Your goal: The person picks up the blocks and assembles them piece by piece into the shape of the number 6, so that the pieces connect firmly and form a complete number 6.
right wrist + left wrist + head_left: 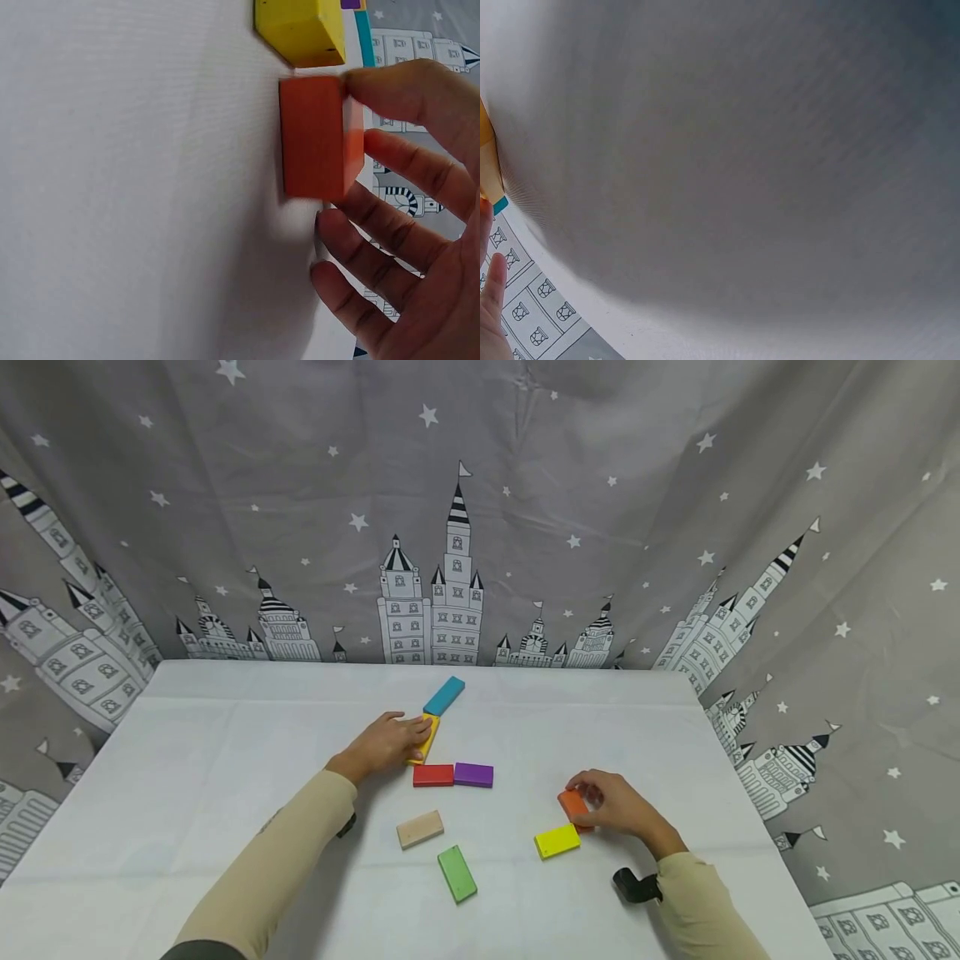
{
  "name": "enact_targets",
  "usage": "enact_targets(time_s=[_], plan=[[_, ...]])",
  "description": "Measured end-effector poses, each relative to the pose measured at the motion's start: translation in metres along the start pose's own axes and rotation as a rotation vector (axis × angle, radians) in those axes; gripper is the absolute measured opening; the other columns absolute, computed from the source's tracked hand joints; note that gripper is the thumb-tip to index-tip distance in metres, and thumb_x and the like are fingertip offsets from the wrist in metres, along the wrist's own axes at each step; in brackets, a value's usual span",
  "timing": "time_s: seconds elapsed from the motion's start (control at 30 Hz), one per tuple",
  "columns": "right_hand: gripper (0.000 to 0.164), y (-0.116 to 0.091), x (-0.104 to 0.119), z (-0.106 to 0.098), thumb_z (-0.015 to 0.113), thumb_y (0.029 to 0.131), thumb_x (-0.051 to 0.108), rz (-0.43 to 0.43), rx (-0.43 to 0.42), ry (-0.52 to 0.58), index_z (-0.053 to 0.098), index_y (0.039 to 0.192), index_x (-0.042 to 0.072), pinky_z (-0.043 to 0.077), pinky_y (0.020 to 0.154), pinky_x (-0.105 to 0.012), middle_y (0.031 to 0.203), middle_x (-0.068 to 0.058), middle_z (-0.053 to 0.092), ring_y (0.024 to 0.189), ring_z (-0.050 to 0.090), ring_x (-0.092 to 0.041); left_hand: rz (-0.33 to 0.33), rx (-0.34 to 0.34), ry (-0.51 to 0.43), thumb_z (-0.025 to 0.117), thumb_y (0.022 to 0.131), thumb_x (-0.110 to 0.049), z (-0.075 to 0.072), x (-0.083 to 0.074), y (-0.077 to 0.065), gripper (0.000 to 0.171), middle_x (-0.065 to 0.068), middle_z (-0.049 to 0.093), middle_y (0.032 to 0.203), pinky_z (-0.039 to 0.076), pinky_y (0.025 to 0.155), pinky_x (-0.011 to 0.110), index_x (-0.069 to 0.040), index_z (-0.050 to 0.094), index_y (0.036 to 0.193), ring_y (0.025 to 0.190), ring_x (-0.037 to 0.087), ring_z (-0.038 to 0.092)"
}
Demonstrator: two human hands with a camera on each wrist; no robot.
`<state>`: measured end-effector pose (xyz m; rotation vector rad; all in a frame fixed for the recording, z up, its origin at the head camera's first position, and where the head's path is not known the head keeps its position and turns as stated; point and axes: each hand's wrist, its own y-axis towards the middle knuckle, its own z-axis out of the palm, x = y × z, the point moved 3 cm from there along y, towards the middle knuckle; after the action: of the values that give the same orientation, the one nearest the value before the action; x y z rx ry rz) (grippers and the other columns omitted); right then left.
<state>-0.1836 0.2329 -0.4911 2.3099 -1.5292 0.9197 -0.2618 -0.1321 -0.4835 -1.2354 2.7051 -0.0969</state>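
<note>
Two blocks are at the hands, and both lie on the white table [262,718]. The orange block [573,803] is on the right half; its long axis goes obliquely, from far left to near right. The right hand [618,806] holds it with thumb and fingers partly curled about it, apart only as much as the block requires. The yellow block [557,842] is just beside its near end, with the axis nearly crosswise; if these two touch, I cannot tell.

The amber block [429,743] is left of the middle. Its long axis points away from the person, leaning a little to the right. The left hand [384,745] touches it with fingers and thumb, moderately spread; whether it pinches the block or only rests on it, I cannot tell, because the left wrist view shows only a small part.

At its far end is the blue block [444,695], which leans more to the right. Near its other end, the red block [433,776] and the purple block [474,776] lie crosswise, end to end. Closer to the person are the wooden block [420,829] and the green block [457,874].
</note>
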Motion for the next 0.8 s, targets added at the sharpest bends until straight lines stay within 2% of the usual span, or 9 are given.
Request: enact_targets(time_s=[0.37,0.8], plan=[[0.043,0.004,0.005,0.000,0.080,0.073,0.010,0.055,-0.022,0.003,0.065,0.113,0.004,0.049,0.075,-0.032,0.094,0.001,0.061,0.083,0.052,-0.015,-0.006,0.008,-0.026,0.062,0.092,-0.030,-0.001,0.000,-0.002,0.057,0.011,0.045,0.146,0.029,0.112,0.051,-0.004,0.047,0.140,0.135,0.027,0.042],[0.033,0.020,0.011,0.000,0.080,0.077,0.012,0.013,0.002,-0.002,0.068,0.108,0.010,0.048,0.077,-0.033,0.093,0.003,0.061,0.084,0.052,-0.015,0.004,0.004,-0.008,0.061,0.092,-0.032,0.001,0.001,-0.001,0.058,0.011,0.046,0.145,0.030,0.111,0.051,-0.003,0.047,0.140,0.136,0.027,0.041]])
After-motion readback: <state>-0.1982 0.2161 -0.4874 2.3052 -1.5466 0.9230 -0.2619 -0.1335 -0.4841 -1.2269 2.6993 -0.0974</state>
